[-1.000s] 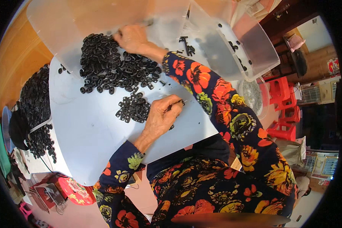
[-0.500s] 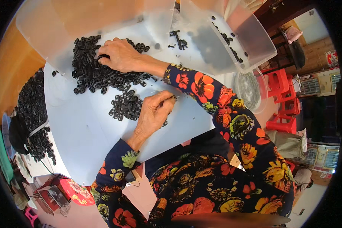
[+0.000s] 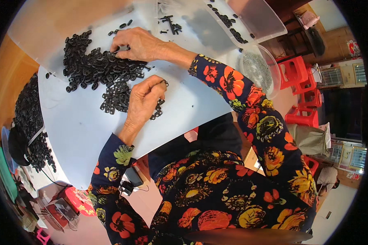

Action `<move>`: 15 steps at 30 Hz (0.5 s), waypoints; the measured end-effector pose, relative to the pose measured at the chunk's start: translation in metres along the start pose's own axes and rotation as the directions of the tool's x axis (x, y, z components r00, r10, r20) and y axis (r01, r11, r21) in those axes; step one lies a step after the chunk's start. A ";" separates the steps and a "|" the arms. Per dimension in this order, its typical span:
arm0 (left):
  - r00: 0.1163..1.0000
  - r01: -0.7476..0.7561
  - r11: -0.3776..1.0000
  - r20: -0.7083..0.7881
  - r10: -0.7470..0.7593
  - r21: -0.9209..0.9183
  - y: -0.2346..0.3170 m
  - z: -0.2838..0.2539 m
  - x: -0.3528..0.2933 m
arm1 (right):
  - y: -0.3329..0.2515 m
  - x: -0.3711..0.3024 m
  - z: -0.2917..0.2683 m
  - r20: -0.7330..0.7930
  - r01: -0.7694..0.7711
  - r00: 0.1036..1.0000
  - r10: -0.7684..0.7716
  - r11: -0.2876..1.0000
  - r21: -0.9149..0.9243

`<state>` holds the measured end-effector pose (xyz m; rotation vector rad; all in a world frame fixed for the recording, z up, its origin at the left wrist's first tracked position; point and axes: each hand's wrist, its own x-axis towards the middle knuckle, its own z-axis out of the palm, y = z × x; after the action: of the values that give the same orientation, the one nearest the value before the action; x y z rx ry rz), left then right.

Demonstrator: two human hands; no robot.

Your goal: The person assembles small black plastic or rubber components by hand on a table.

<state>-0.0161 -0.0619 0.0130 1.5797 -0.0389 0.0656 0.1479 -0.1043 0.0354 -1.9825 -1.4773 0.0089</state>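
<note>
My left hand [image 3: 144, 97] is closed in a pinch above the white tabletop [image 3: 77, 130], with a small black holed piece [image 3: 165, 83] at its fingertips. Several flat black pieces [image 3: 156, 113] lie beside its fingers, partly hidden by the hand. To its left is a small heap of flat black pieces with holes [image 3: 115, 98]. Behind it spreads a larger pile of black oval pieces [image 3: 90, 67]. My right hand [image 3: 138, 43] reaches across to the upper right side of that pile, thumb and fingers curled together. What lies between those fingertips is hard to make out.
Clear plastic bins [image 3: 257, 20] stand at the back, one with black pieces along its side. Loose black rods [image 3: 173, 26] lie near them. A round clear tub [image 3: 259, 67] sits at right. More black parts [image 3: 28, 106] are heaped at left. Red stools [image 3: 292, 73] stand beyond.
The whole view has shifted, so the table appears farther left and up. My right hand now sits nearer the pile's right side; the oval piece seen at its fingers is no longer distinct.
</note>
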 end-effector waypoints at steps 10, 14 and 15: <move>0.997 0.000 0.979 -0.071 -0.014 -0.203 -0.018 -0.007 0.003 | -0.016 -0.068 -0.033 -0.104 -0.121 0.984 0.142 0.975 0.186; 0.993 -0.006 0.977 -0.115 -0.018 -0.212 -0.020 -0.007 0.002 | -0.025 -0.105 -0.026 -0.057 -0.265 0.935 0.351 0.794 0.548; 0.992 -0.023 0.971 -0.122 -0.007 -0.238 -0.021 -0.006 0.002 | -0.029 -0.113 -0.026 -0.063 -0.276 0.921 0.384 0.759 0.589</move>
<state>-0.0128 -0.0553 -0.0078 1.3319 0.0417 0.1583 0.0918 -0.2094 0.0290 -1.6556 -0.8452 0.3763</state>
